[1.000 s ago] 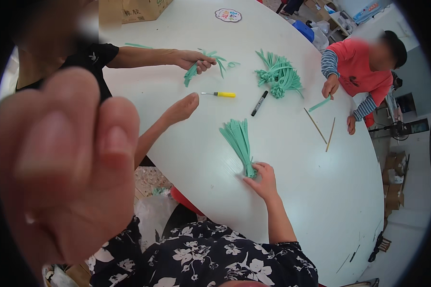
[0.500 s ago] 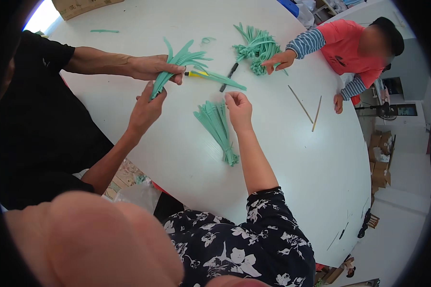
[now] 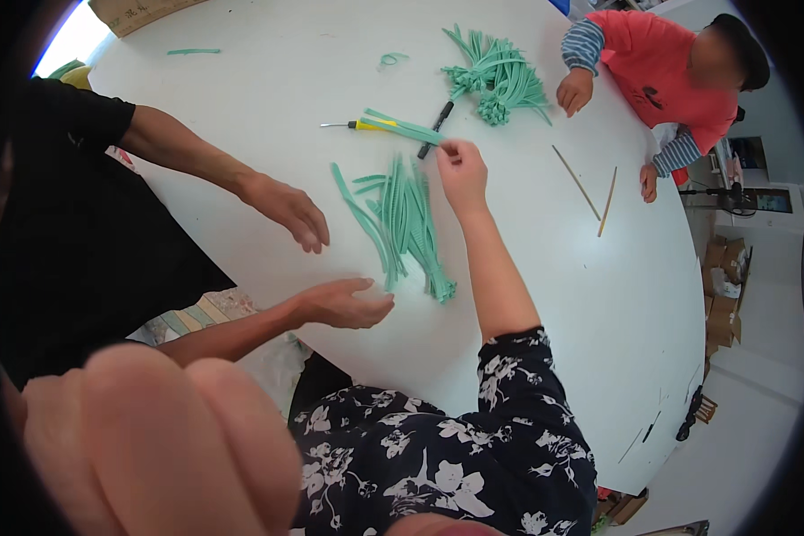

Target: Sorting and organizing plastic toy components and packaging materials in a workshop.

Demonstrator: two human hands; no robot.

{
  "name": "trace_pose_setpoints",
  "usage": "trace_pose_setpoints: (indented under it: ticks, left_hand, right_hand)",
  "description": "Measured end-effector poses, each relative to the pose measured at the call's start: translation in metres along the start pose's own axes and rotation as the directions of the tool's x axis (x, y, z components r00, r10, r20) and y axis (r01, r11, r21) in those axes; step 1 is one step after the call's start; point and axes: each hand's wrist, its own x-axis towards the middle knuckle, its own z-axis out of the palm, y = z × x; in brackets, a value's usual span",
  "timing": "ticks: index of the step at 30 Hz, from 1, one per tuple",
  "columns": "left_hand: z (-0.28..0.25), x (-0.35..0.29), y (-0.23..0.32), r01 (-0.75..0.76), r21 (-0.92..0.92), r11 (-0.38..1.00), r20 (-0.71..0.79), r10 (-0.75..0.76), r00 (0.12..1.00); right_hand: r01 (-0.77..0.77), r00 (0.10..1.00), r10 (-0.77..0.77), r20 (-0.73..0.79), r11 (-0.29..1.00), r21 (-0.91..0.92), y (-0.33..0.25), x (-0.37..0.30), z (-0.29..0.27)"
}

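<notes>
My right hand (image 3: 463,174) is closed in a pinch at the near right end of a few green toothed strips that look like cable ties (image 3: 402,127). They lie across a yellow-handled screwdriver (image 3: 364,125) and a black marker (image 3: 444,116). Below my hand a bundle of green cable ties (image 3: 431,259) lies beside several looser ties (image 3: 362,210). My left hand (image 3: 161,438) is very large at the lower left, close to the camera. Its knuckles show, but its fingertips and anything in them are hidden.
At left, a co-worker in black holds two empty hands (image 3: 344,304) by the loose ties. A person in red (image 3: 652,67) sits at the far right. More tie bundles (image 3: 498,76), two thin sticks (image 3: 606,201) and a cardboard box (image 3: 134,13) are on the white table (image 3: 554,295).
The co-worker at left has put the handful of green ties down beside the bundle and let go. My right hand has moved to the strips' end. The person in red has drawn a hand back.
</notes>
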Motion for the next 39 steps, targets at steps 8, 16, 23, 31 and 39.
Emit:
trace_pose_setpoints:
  ticks: [8,16,23,31,39]
  left_hand:
    - [0.042,-0.072,0.003,0.615,-0.727,0.305,0.041,-0.875,0.483]
    - [0.147,-0.194,-0.013,0.575,0.046,0.817,0.419,-0.538,0.731]
    - [0.167,-0.169,-0.045,0.024,0.113,0.993,0.523,-0.080,0.848]
    - [0.182,-0.158,-0.077,-0.110,0.008,0.994,0.641,0.079,0.764]
    - [0.176,-0.128,-0.074,0.120,-0.112,0.986,0.731,-0.001,0.683]
  right_hand:
    - [0.298,0.931,-0.167,0.325,0.864,-0.407,-0.010,0.048,0.064]
    - [-0.136,0.990,0.137,0.040,0.991,-0.004,-0.017,0.030,-0.008]
    - [-0.377,0.801,0.580,0.151,0.292,0.879,-0.032,-0.062,-0.108]
    - [-0.660,0.711,0.626,0.321,0.436,0.612,-0.021,-0.123,-0.126]
    - [-0.183,0.978,0.102,-0.180,0.831,-0.526,0.027,-0.137,-0.078]
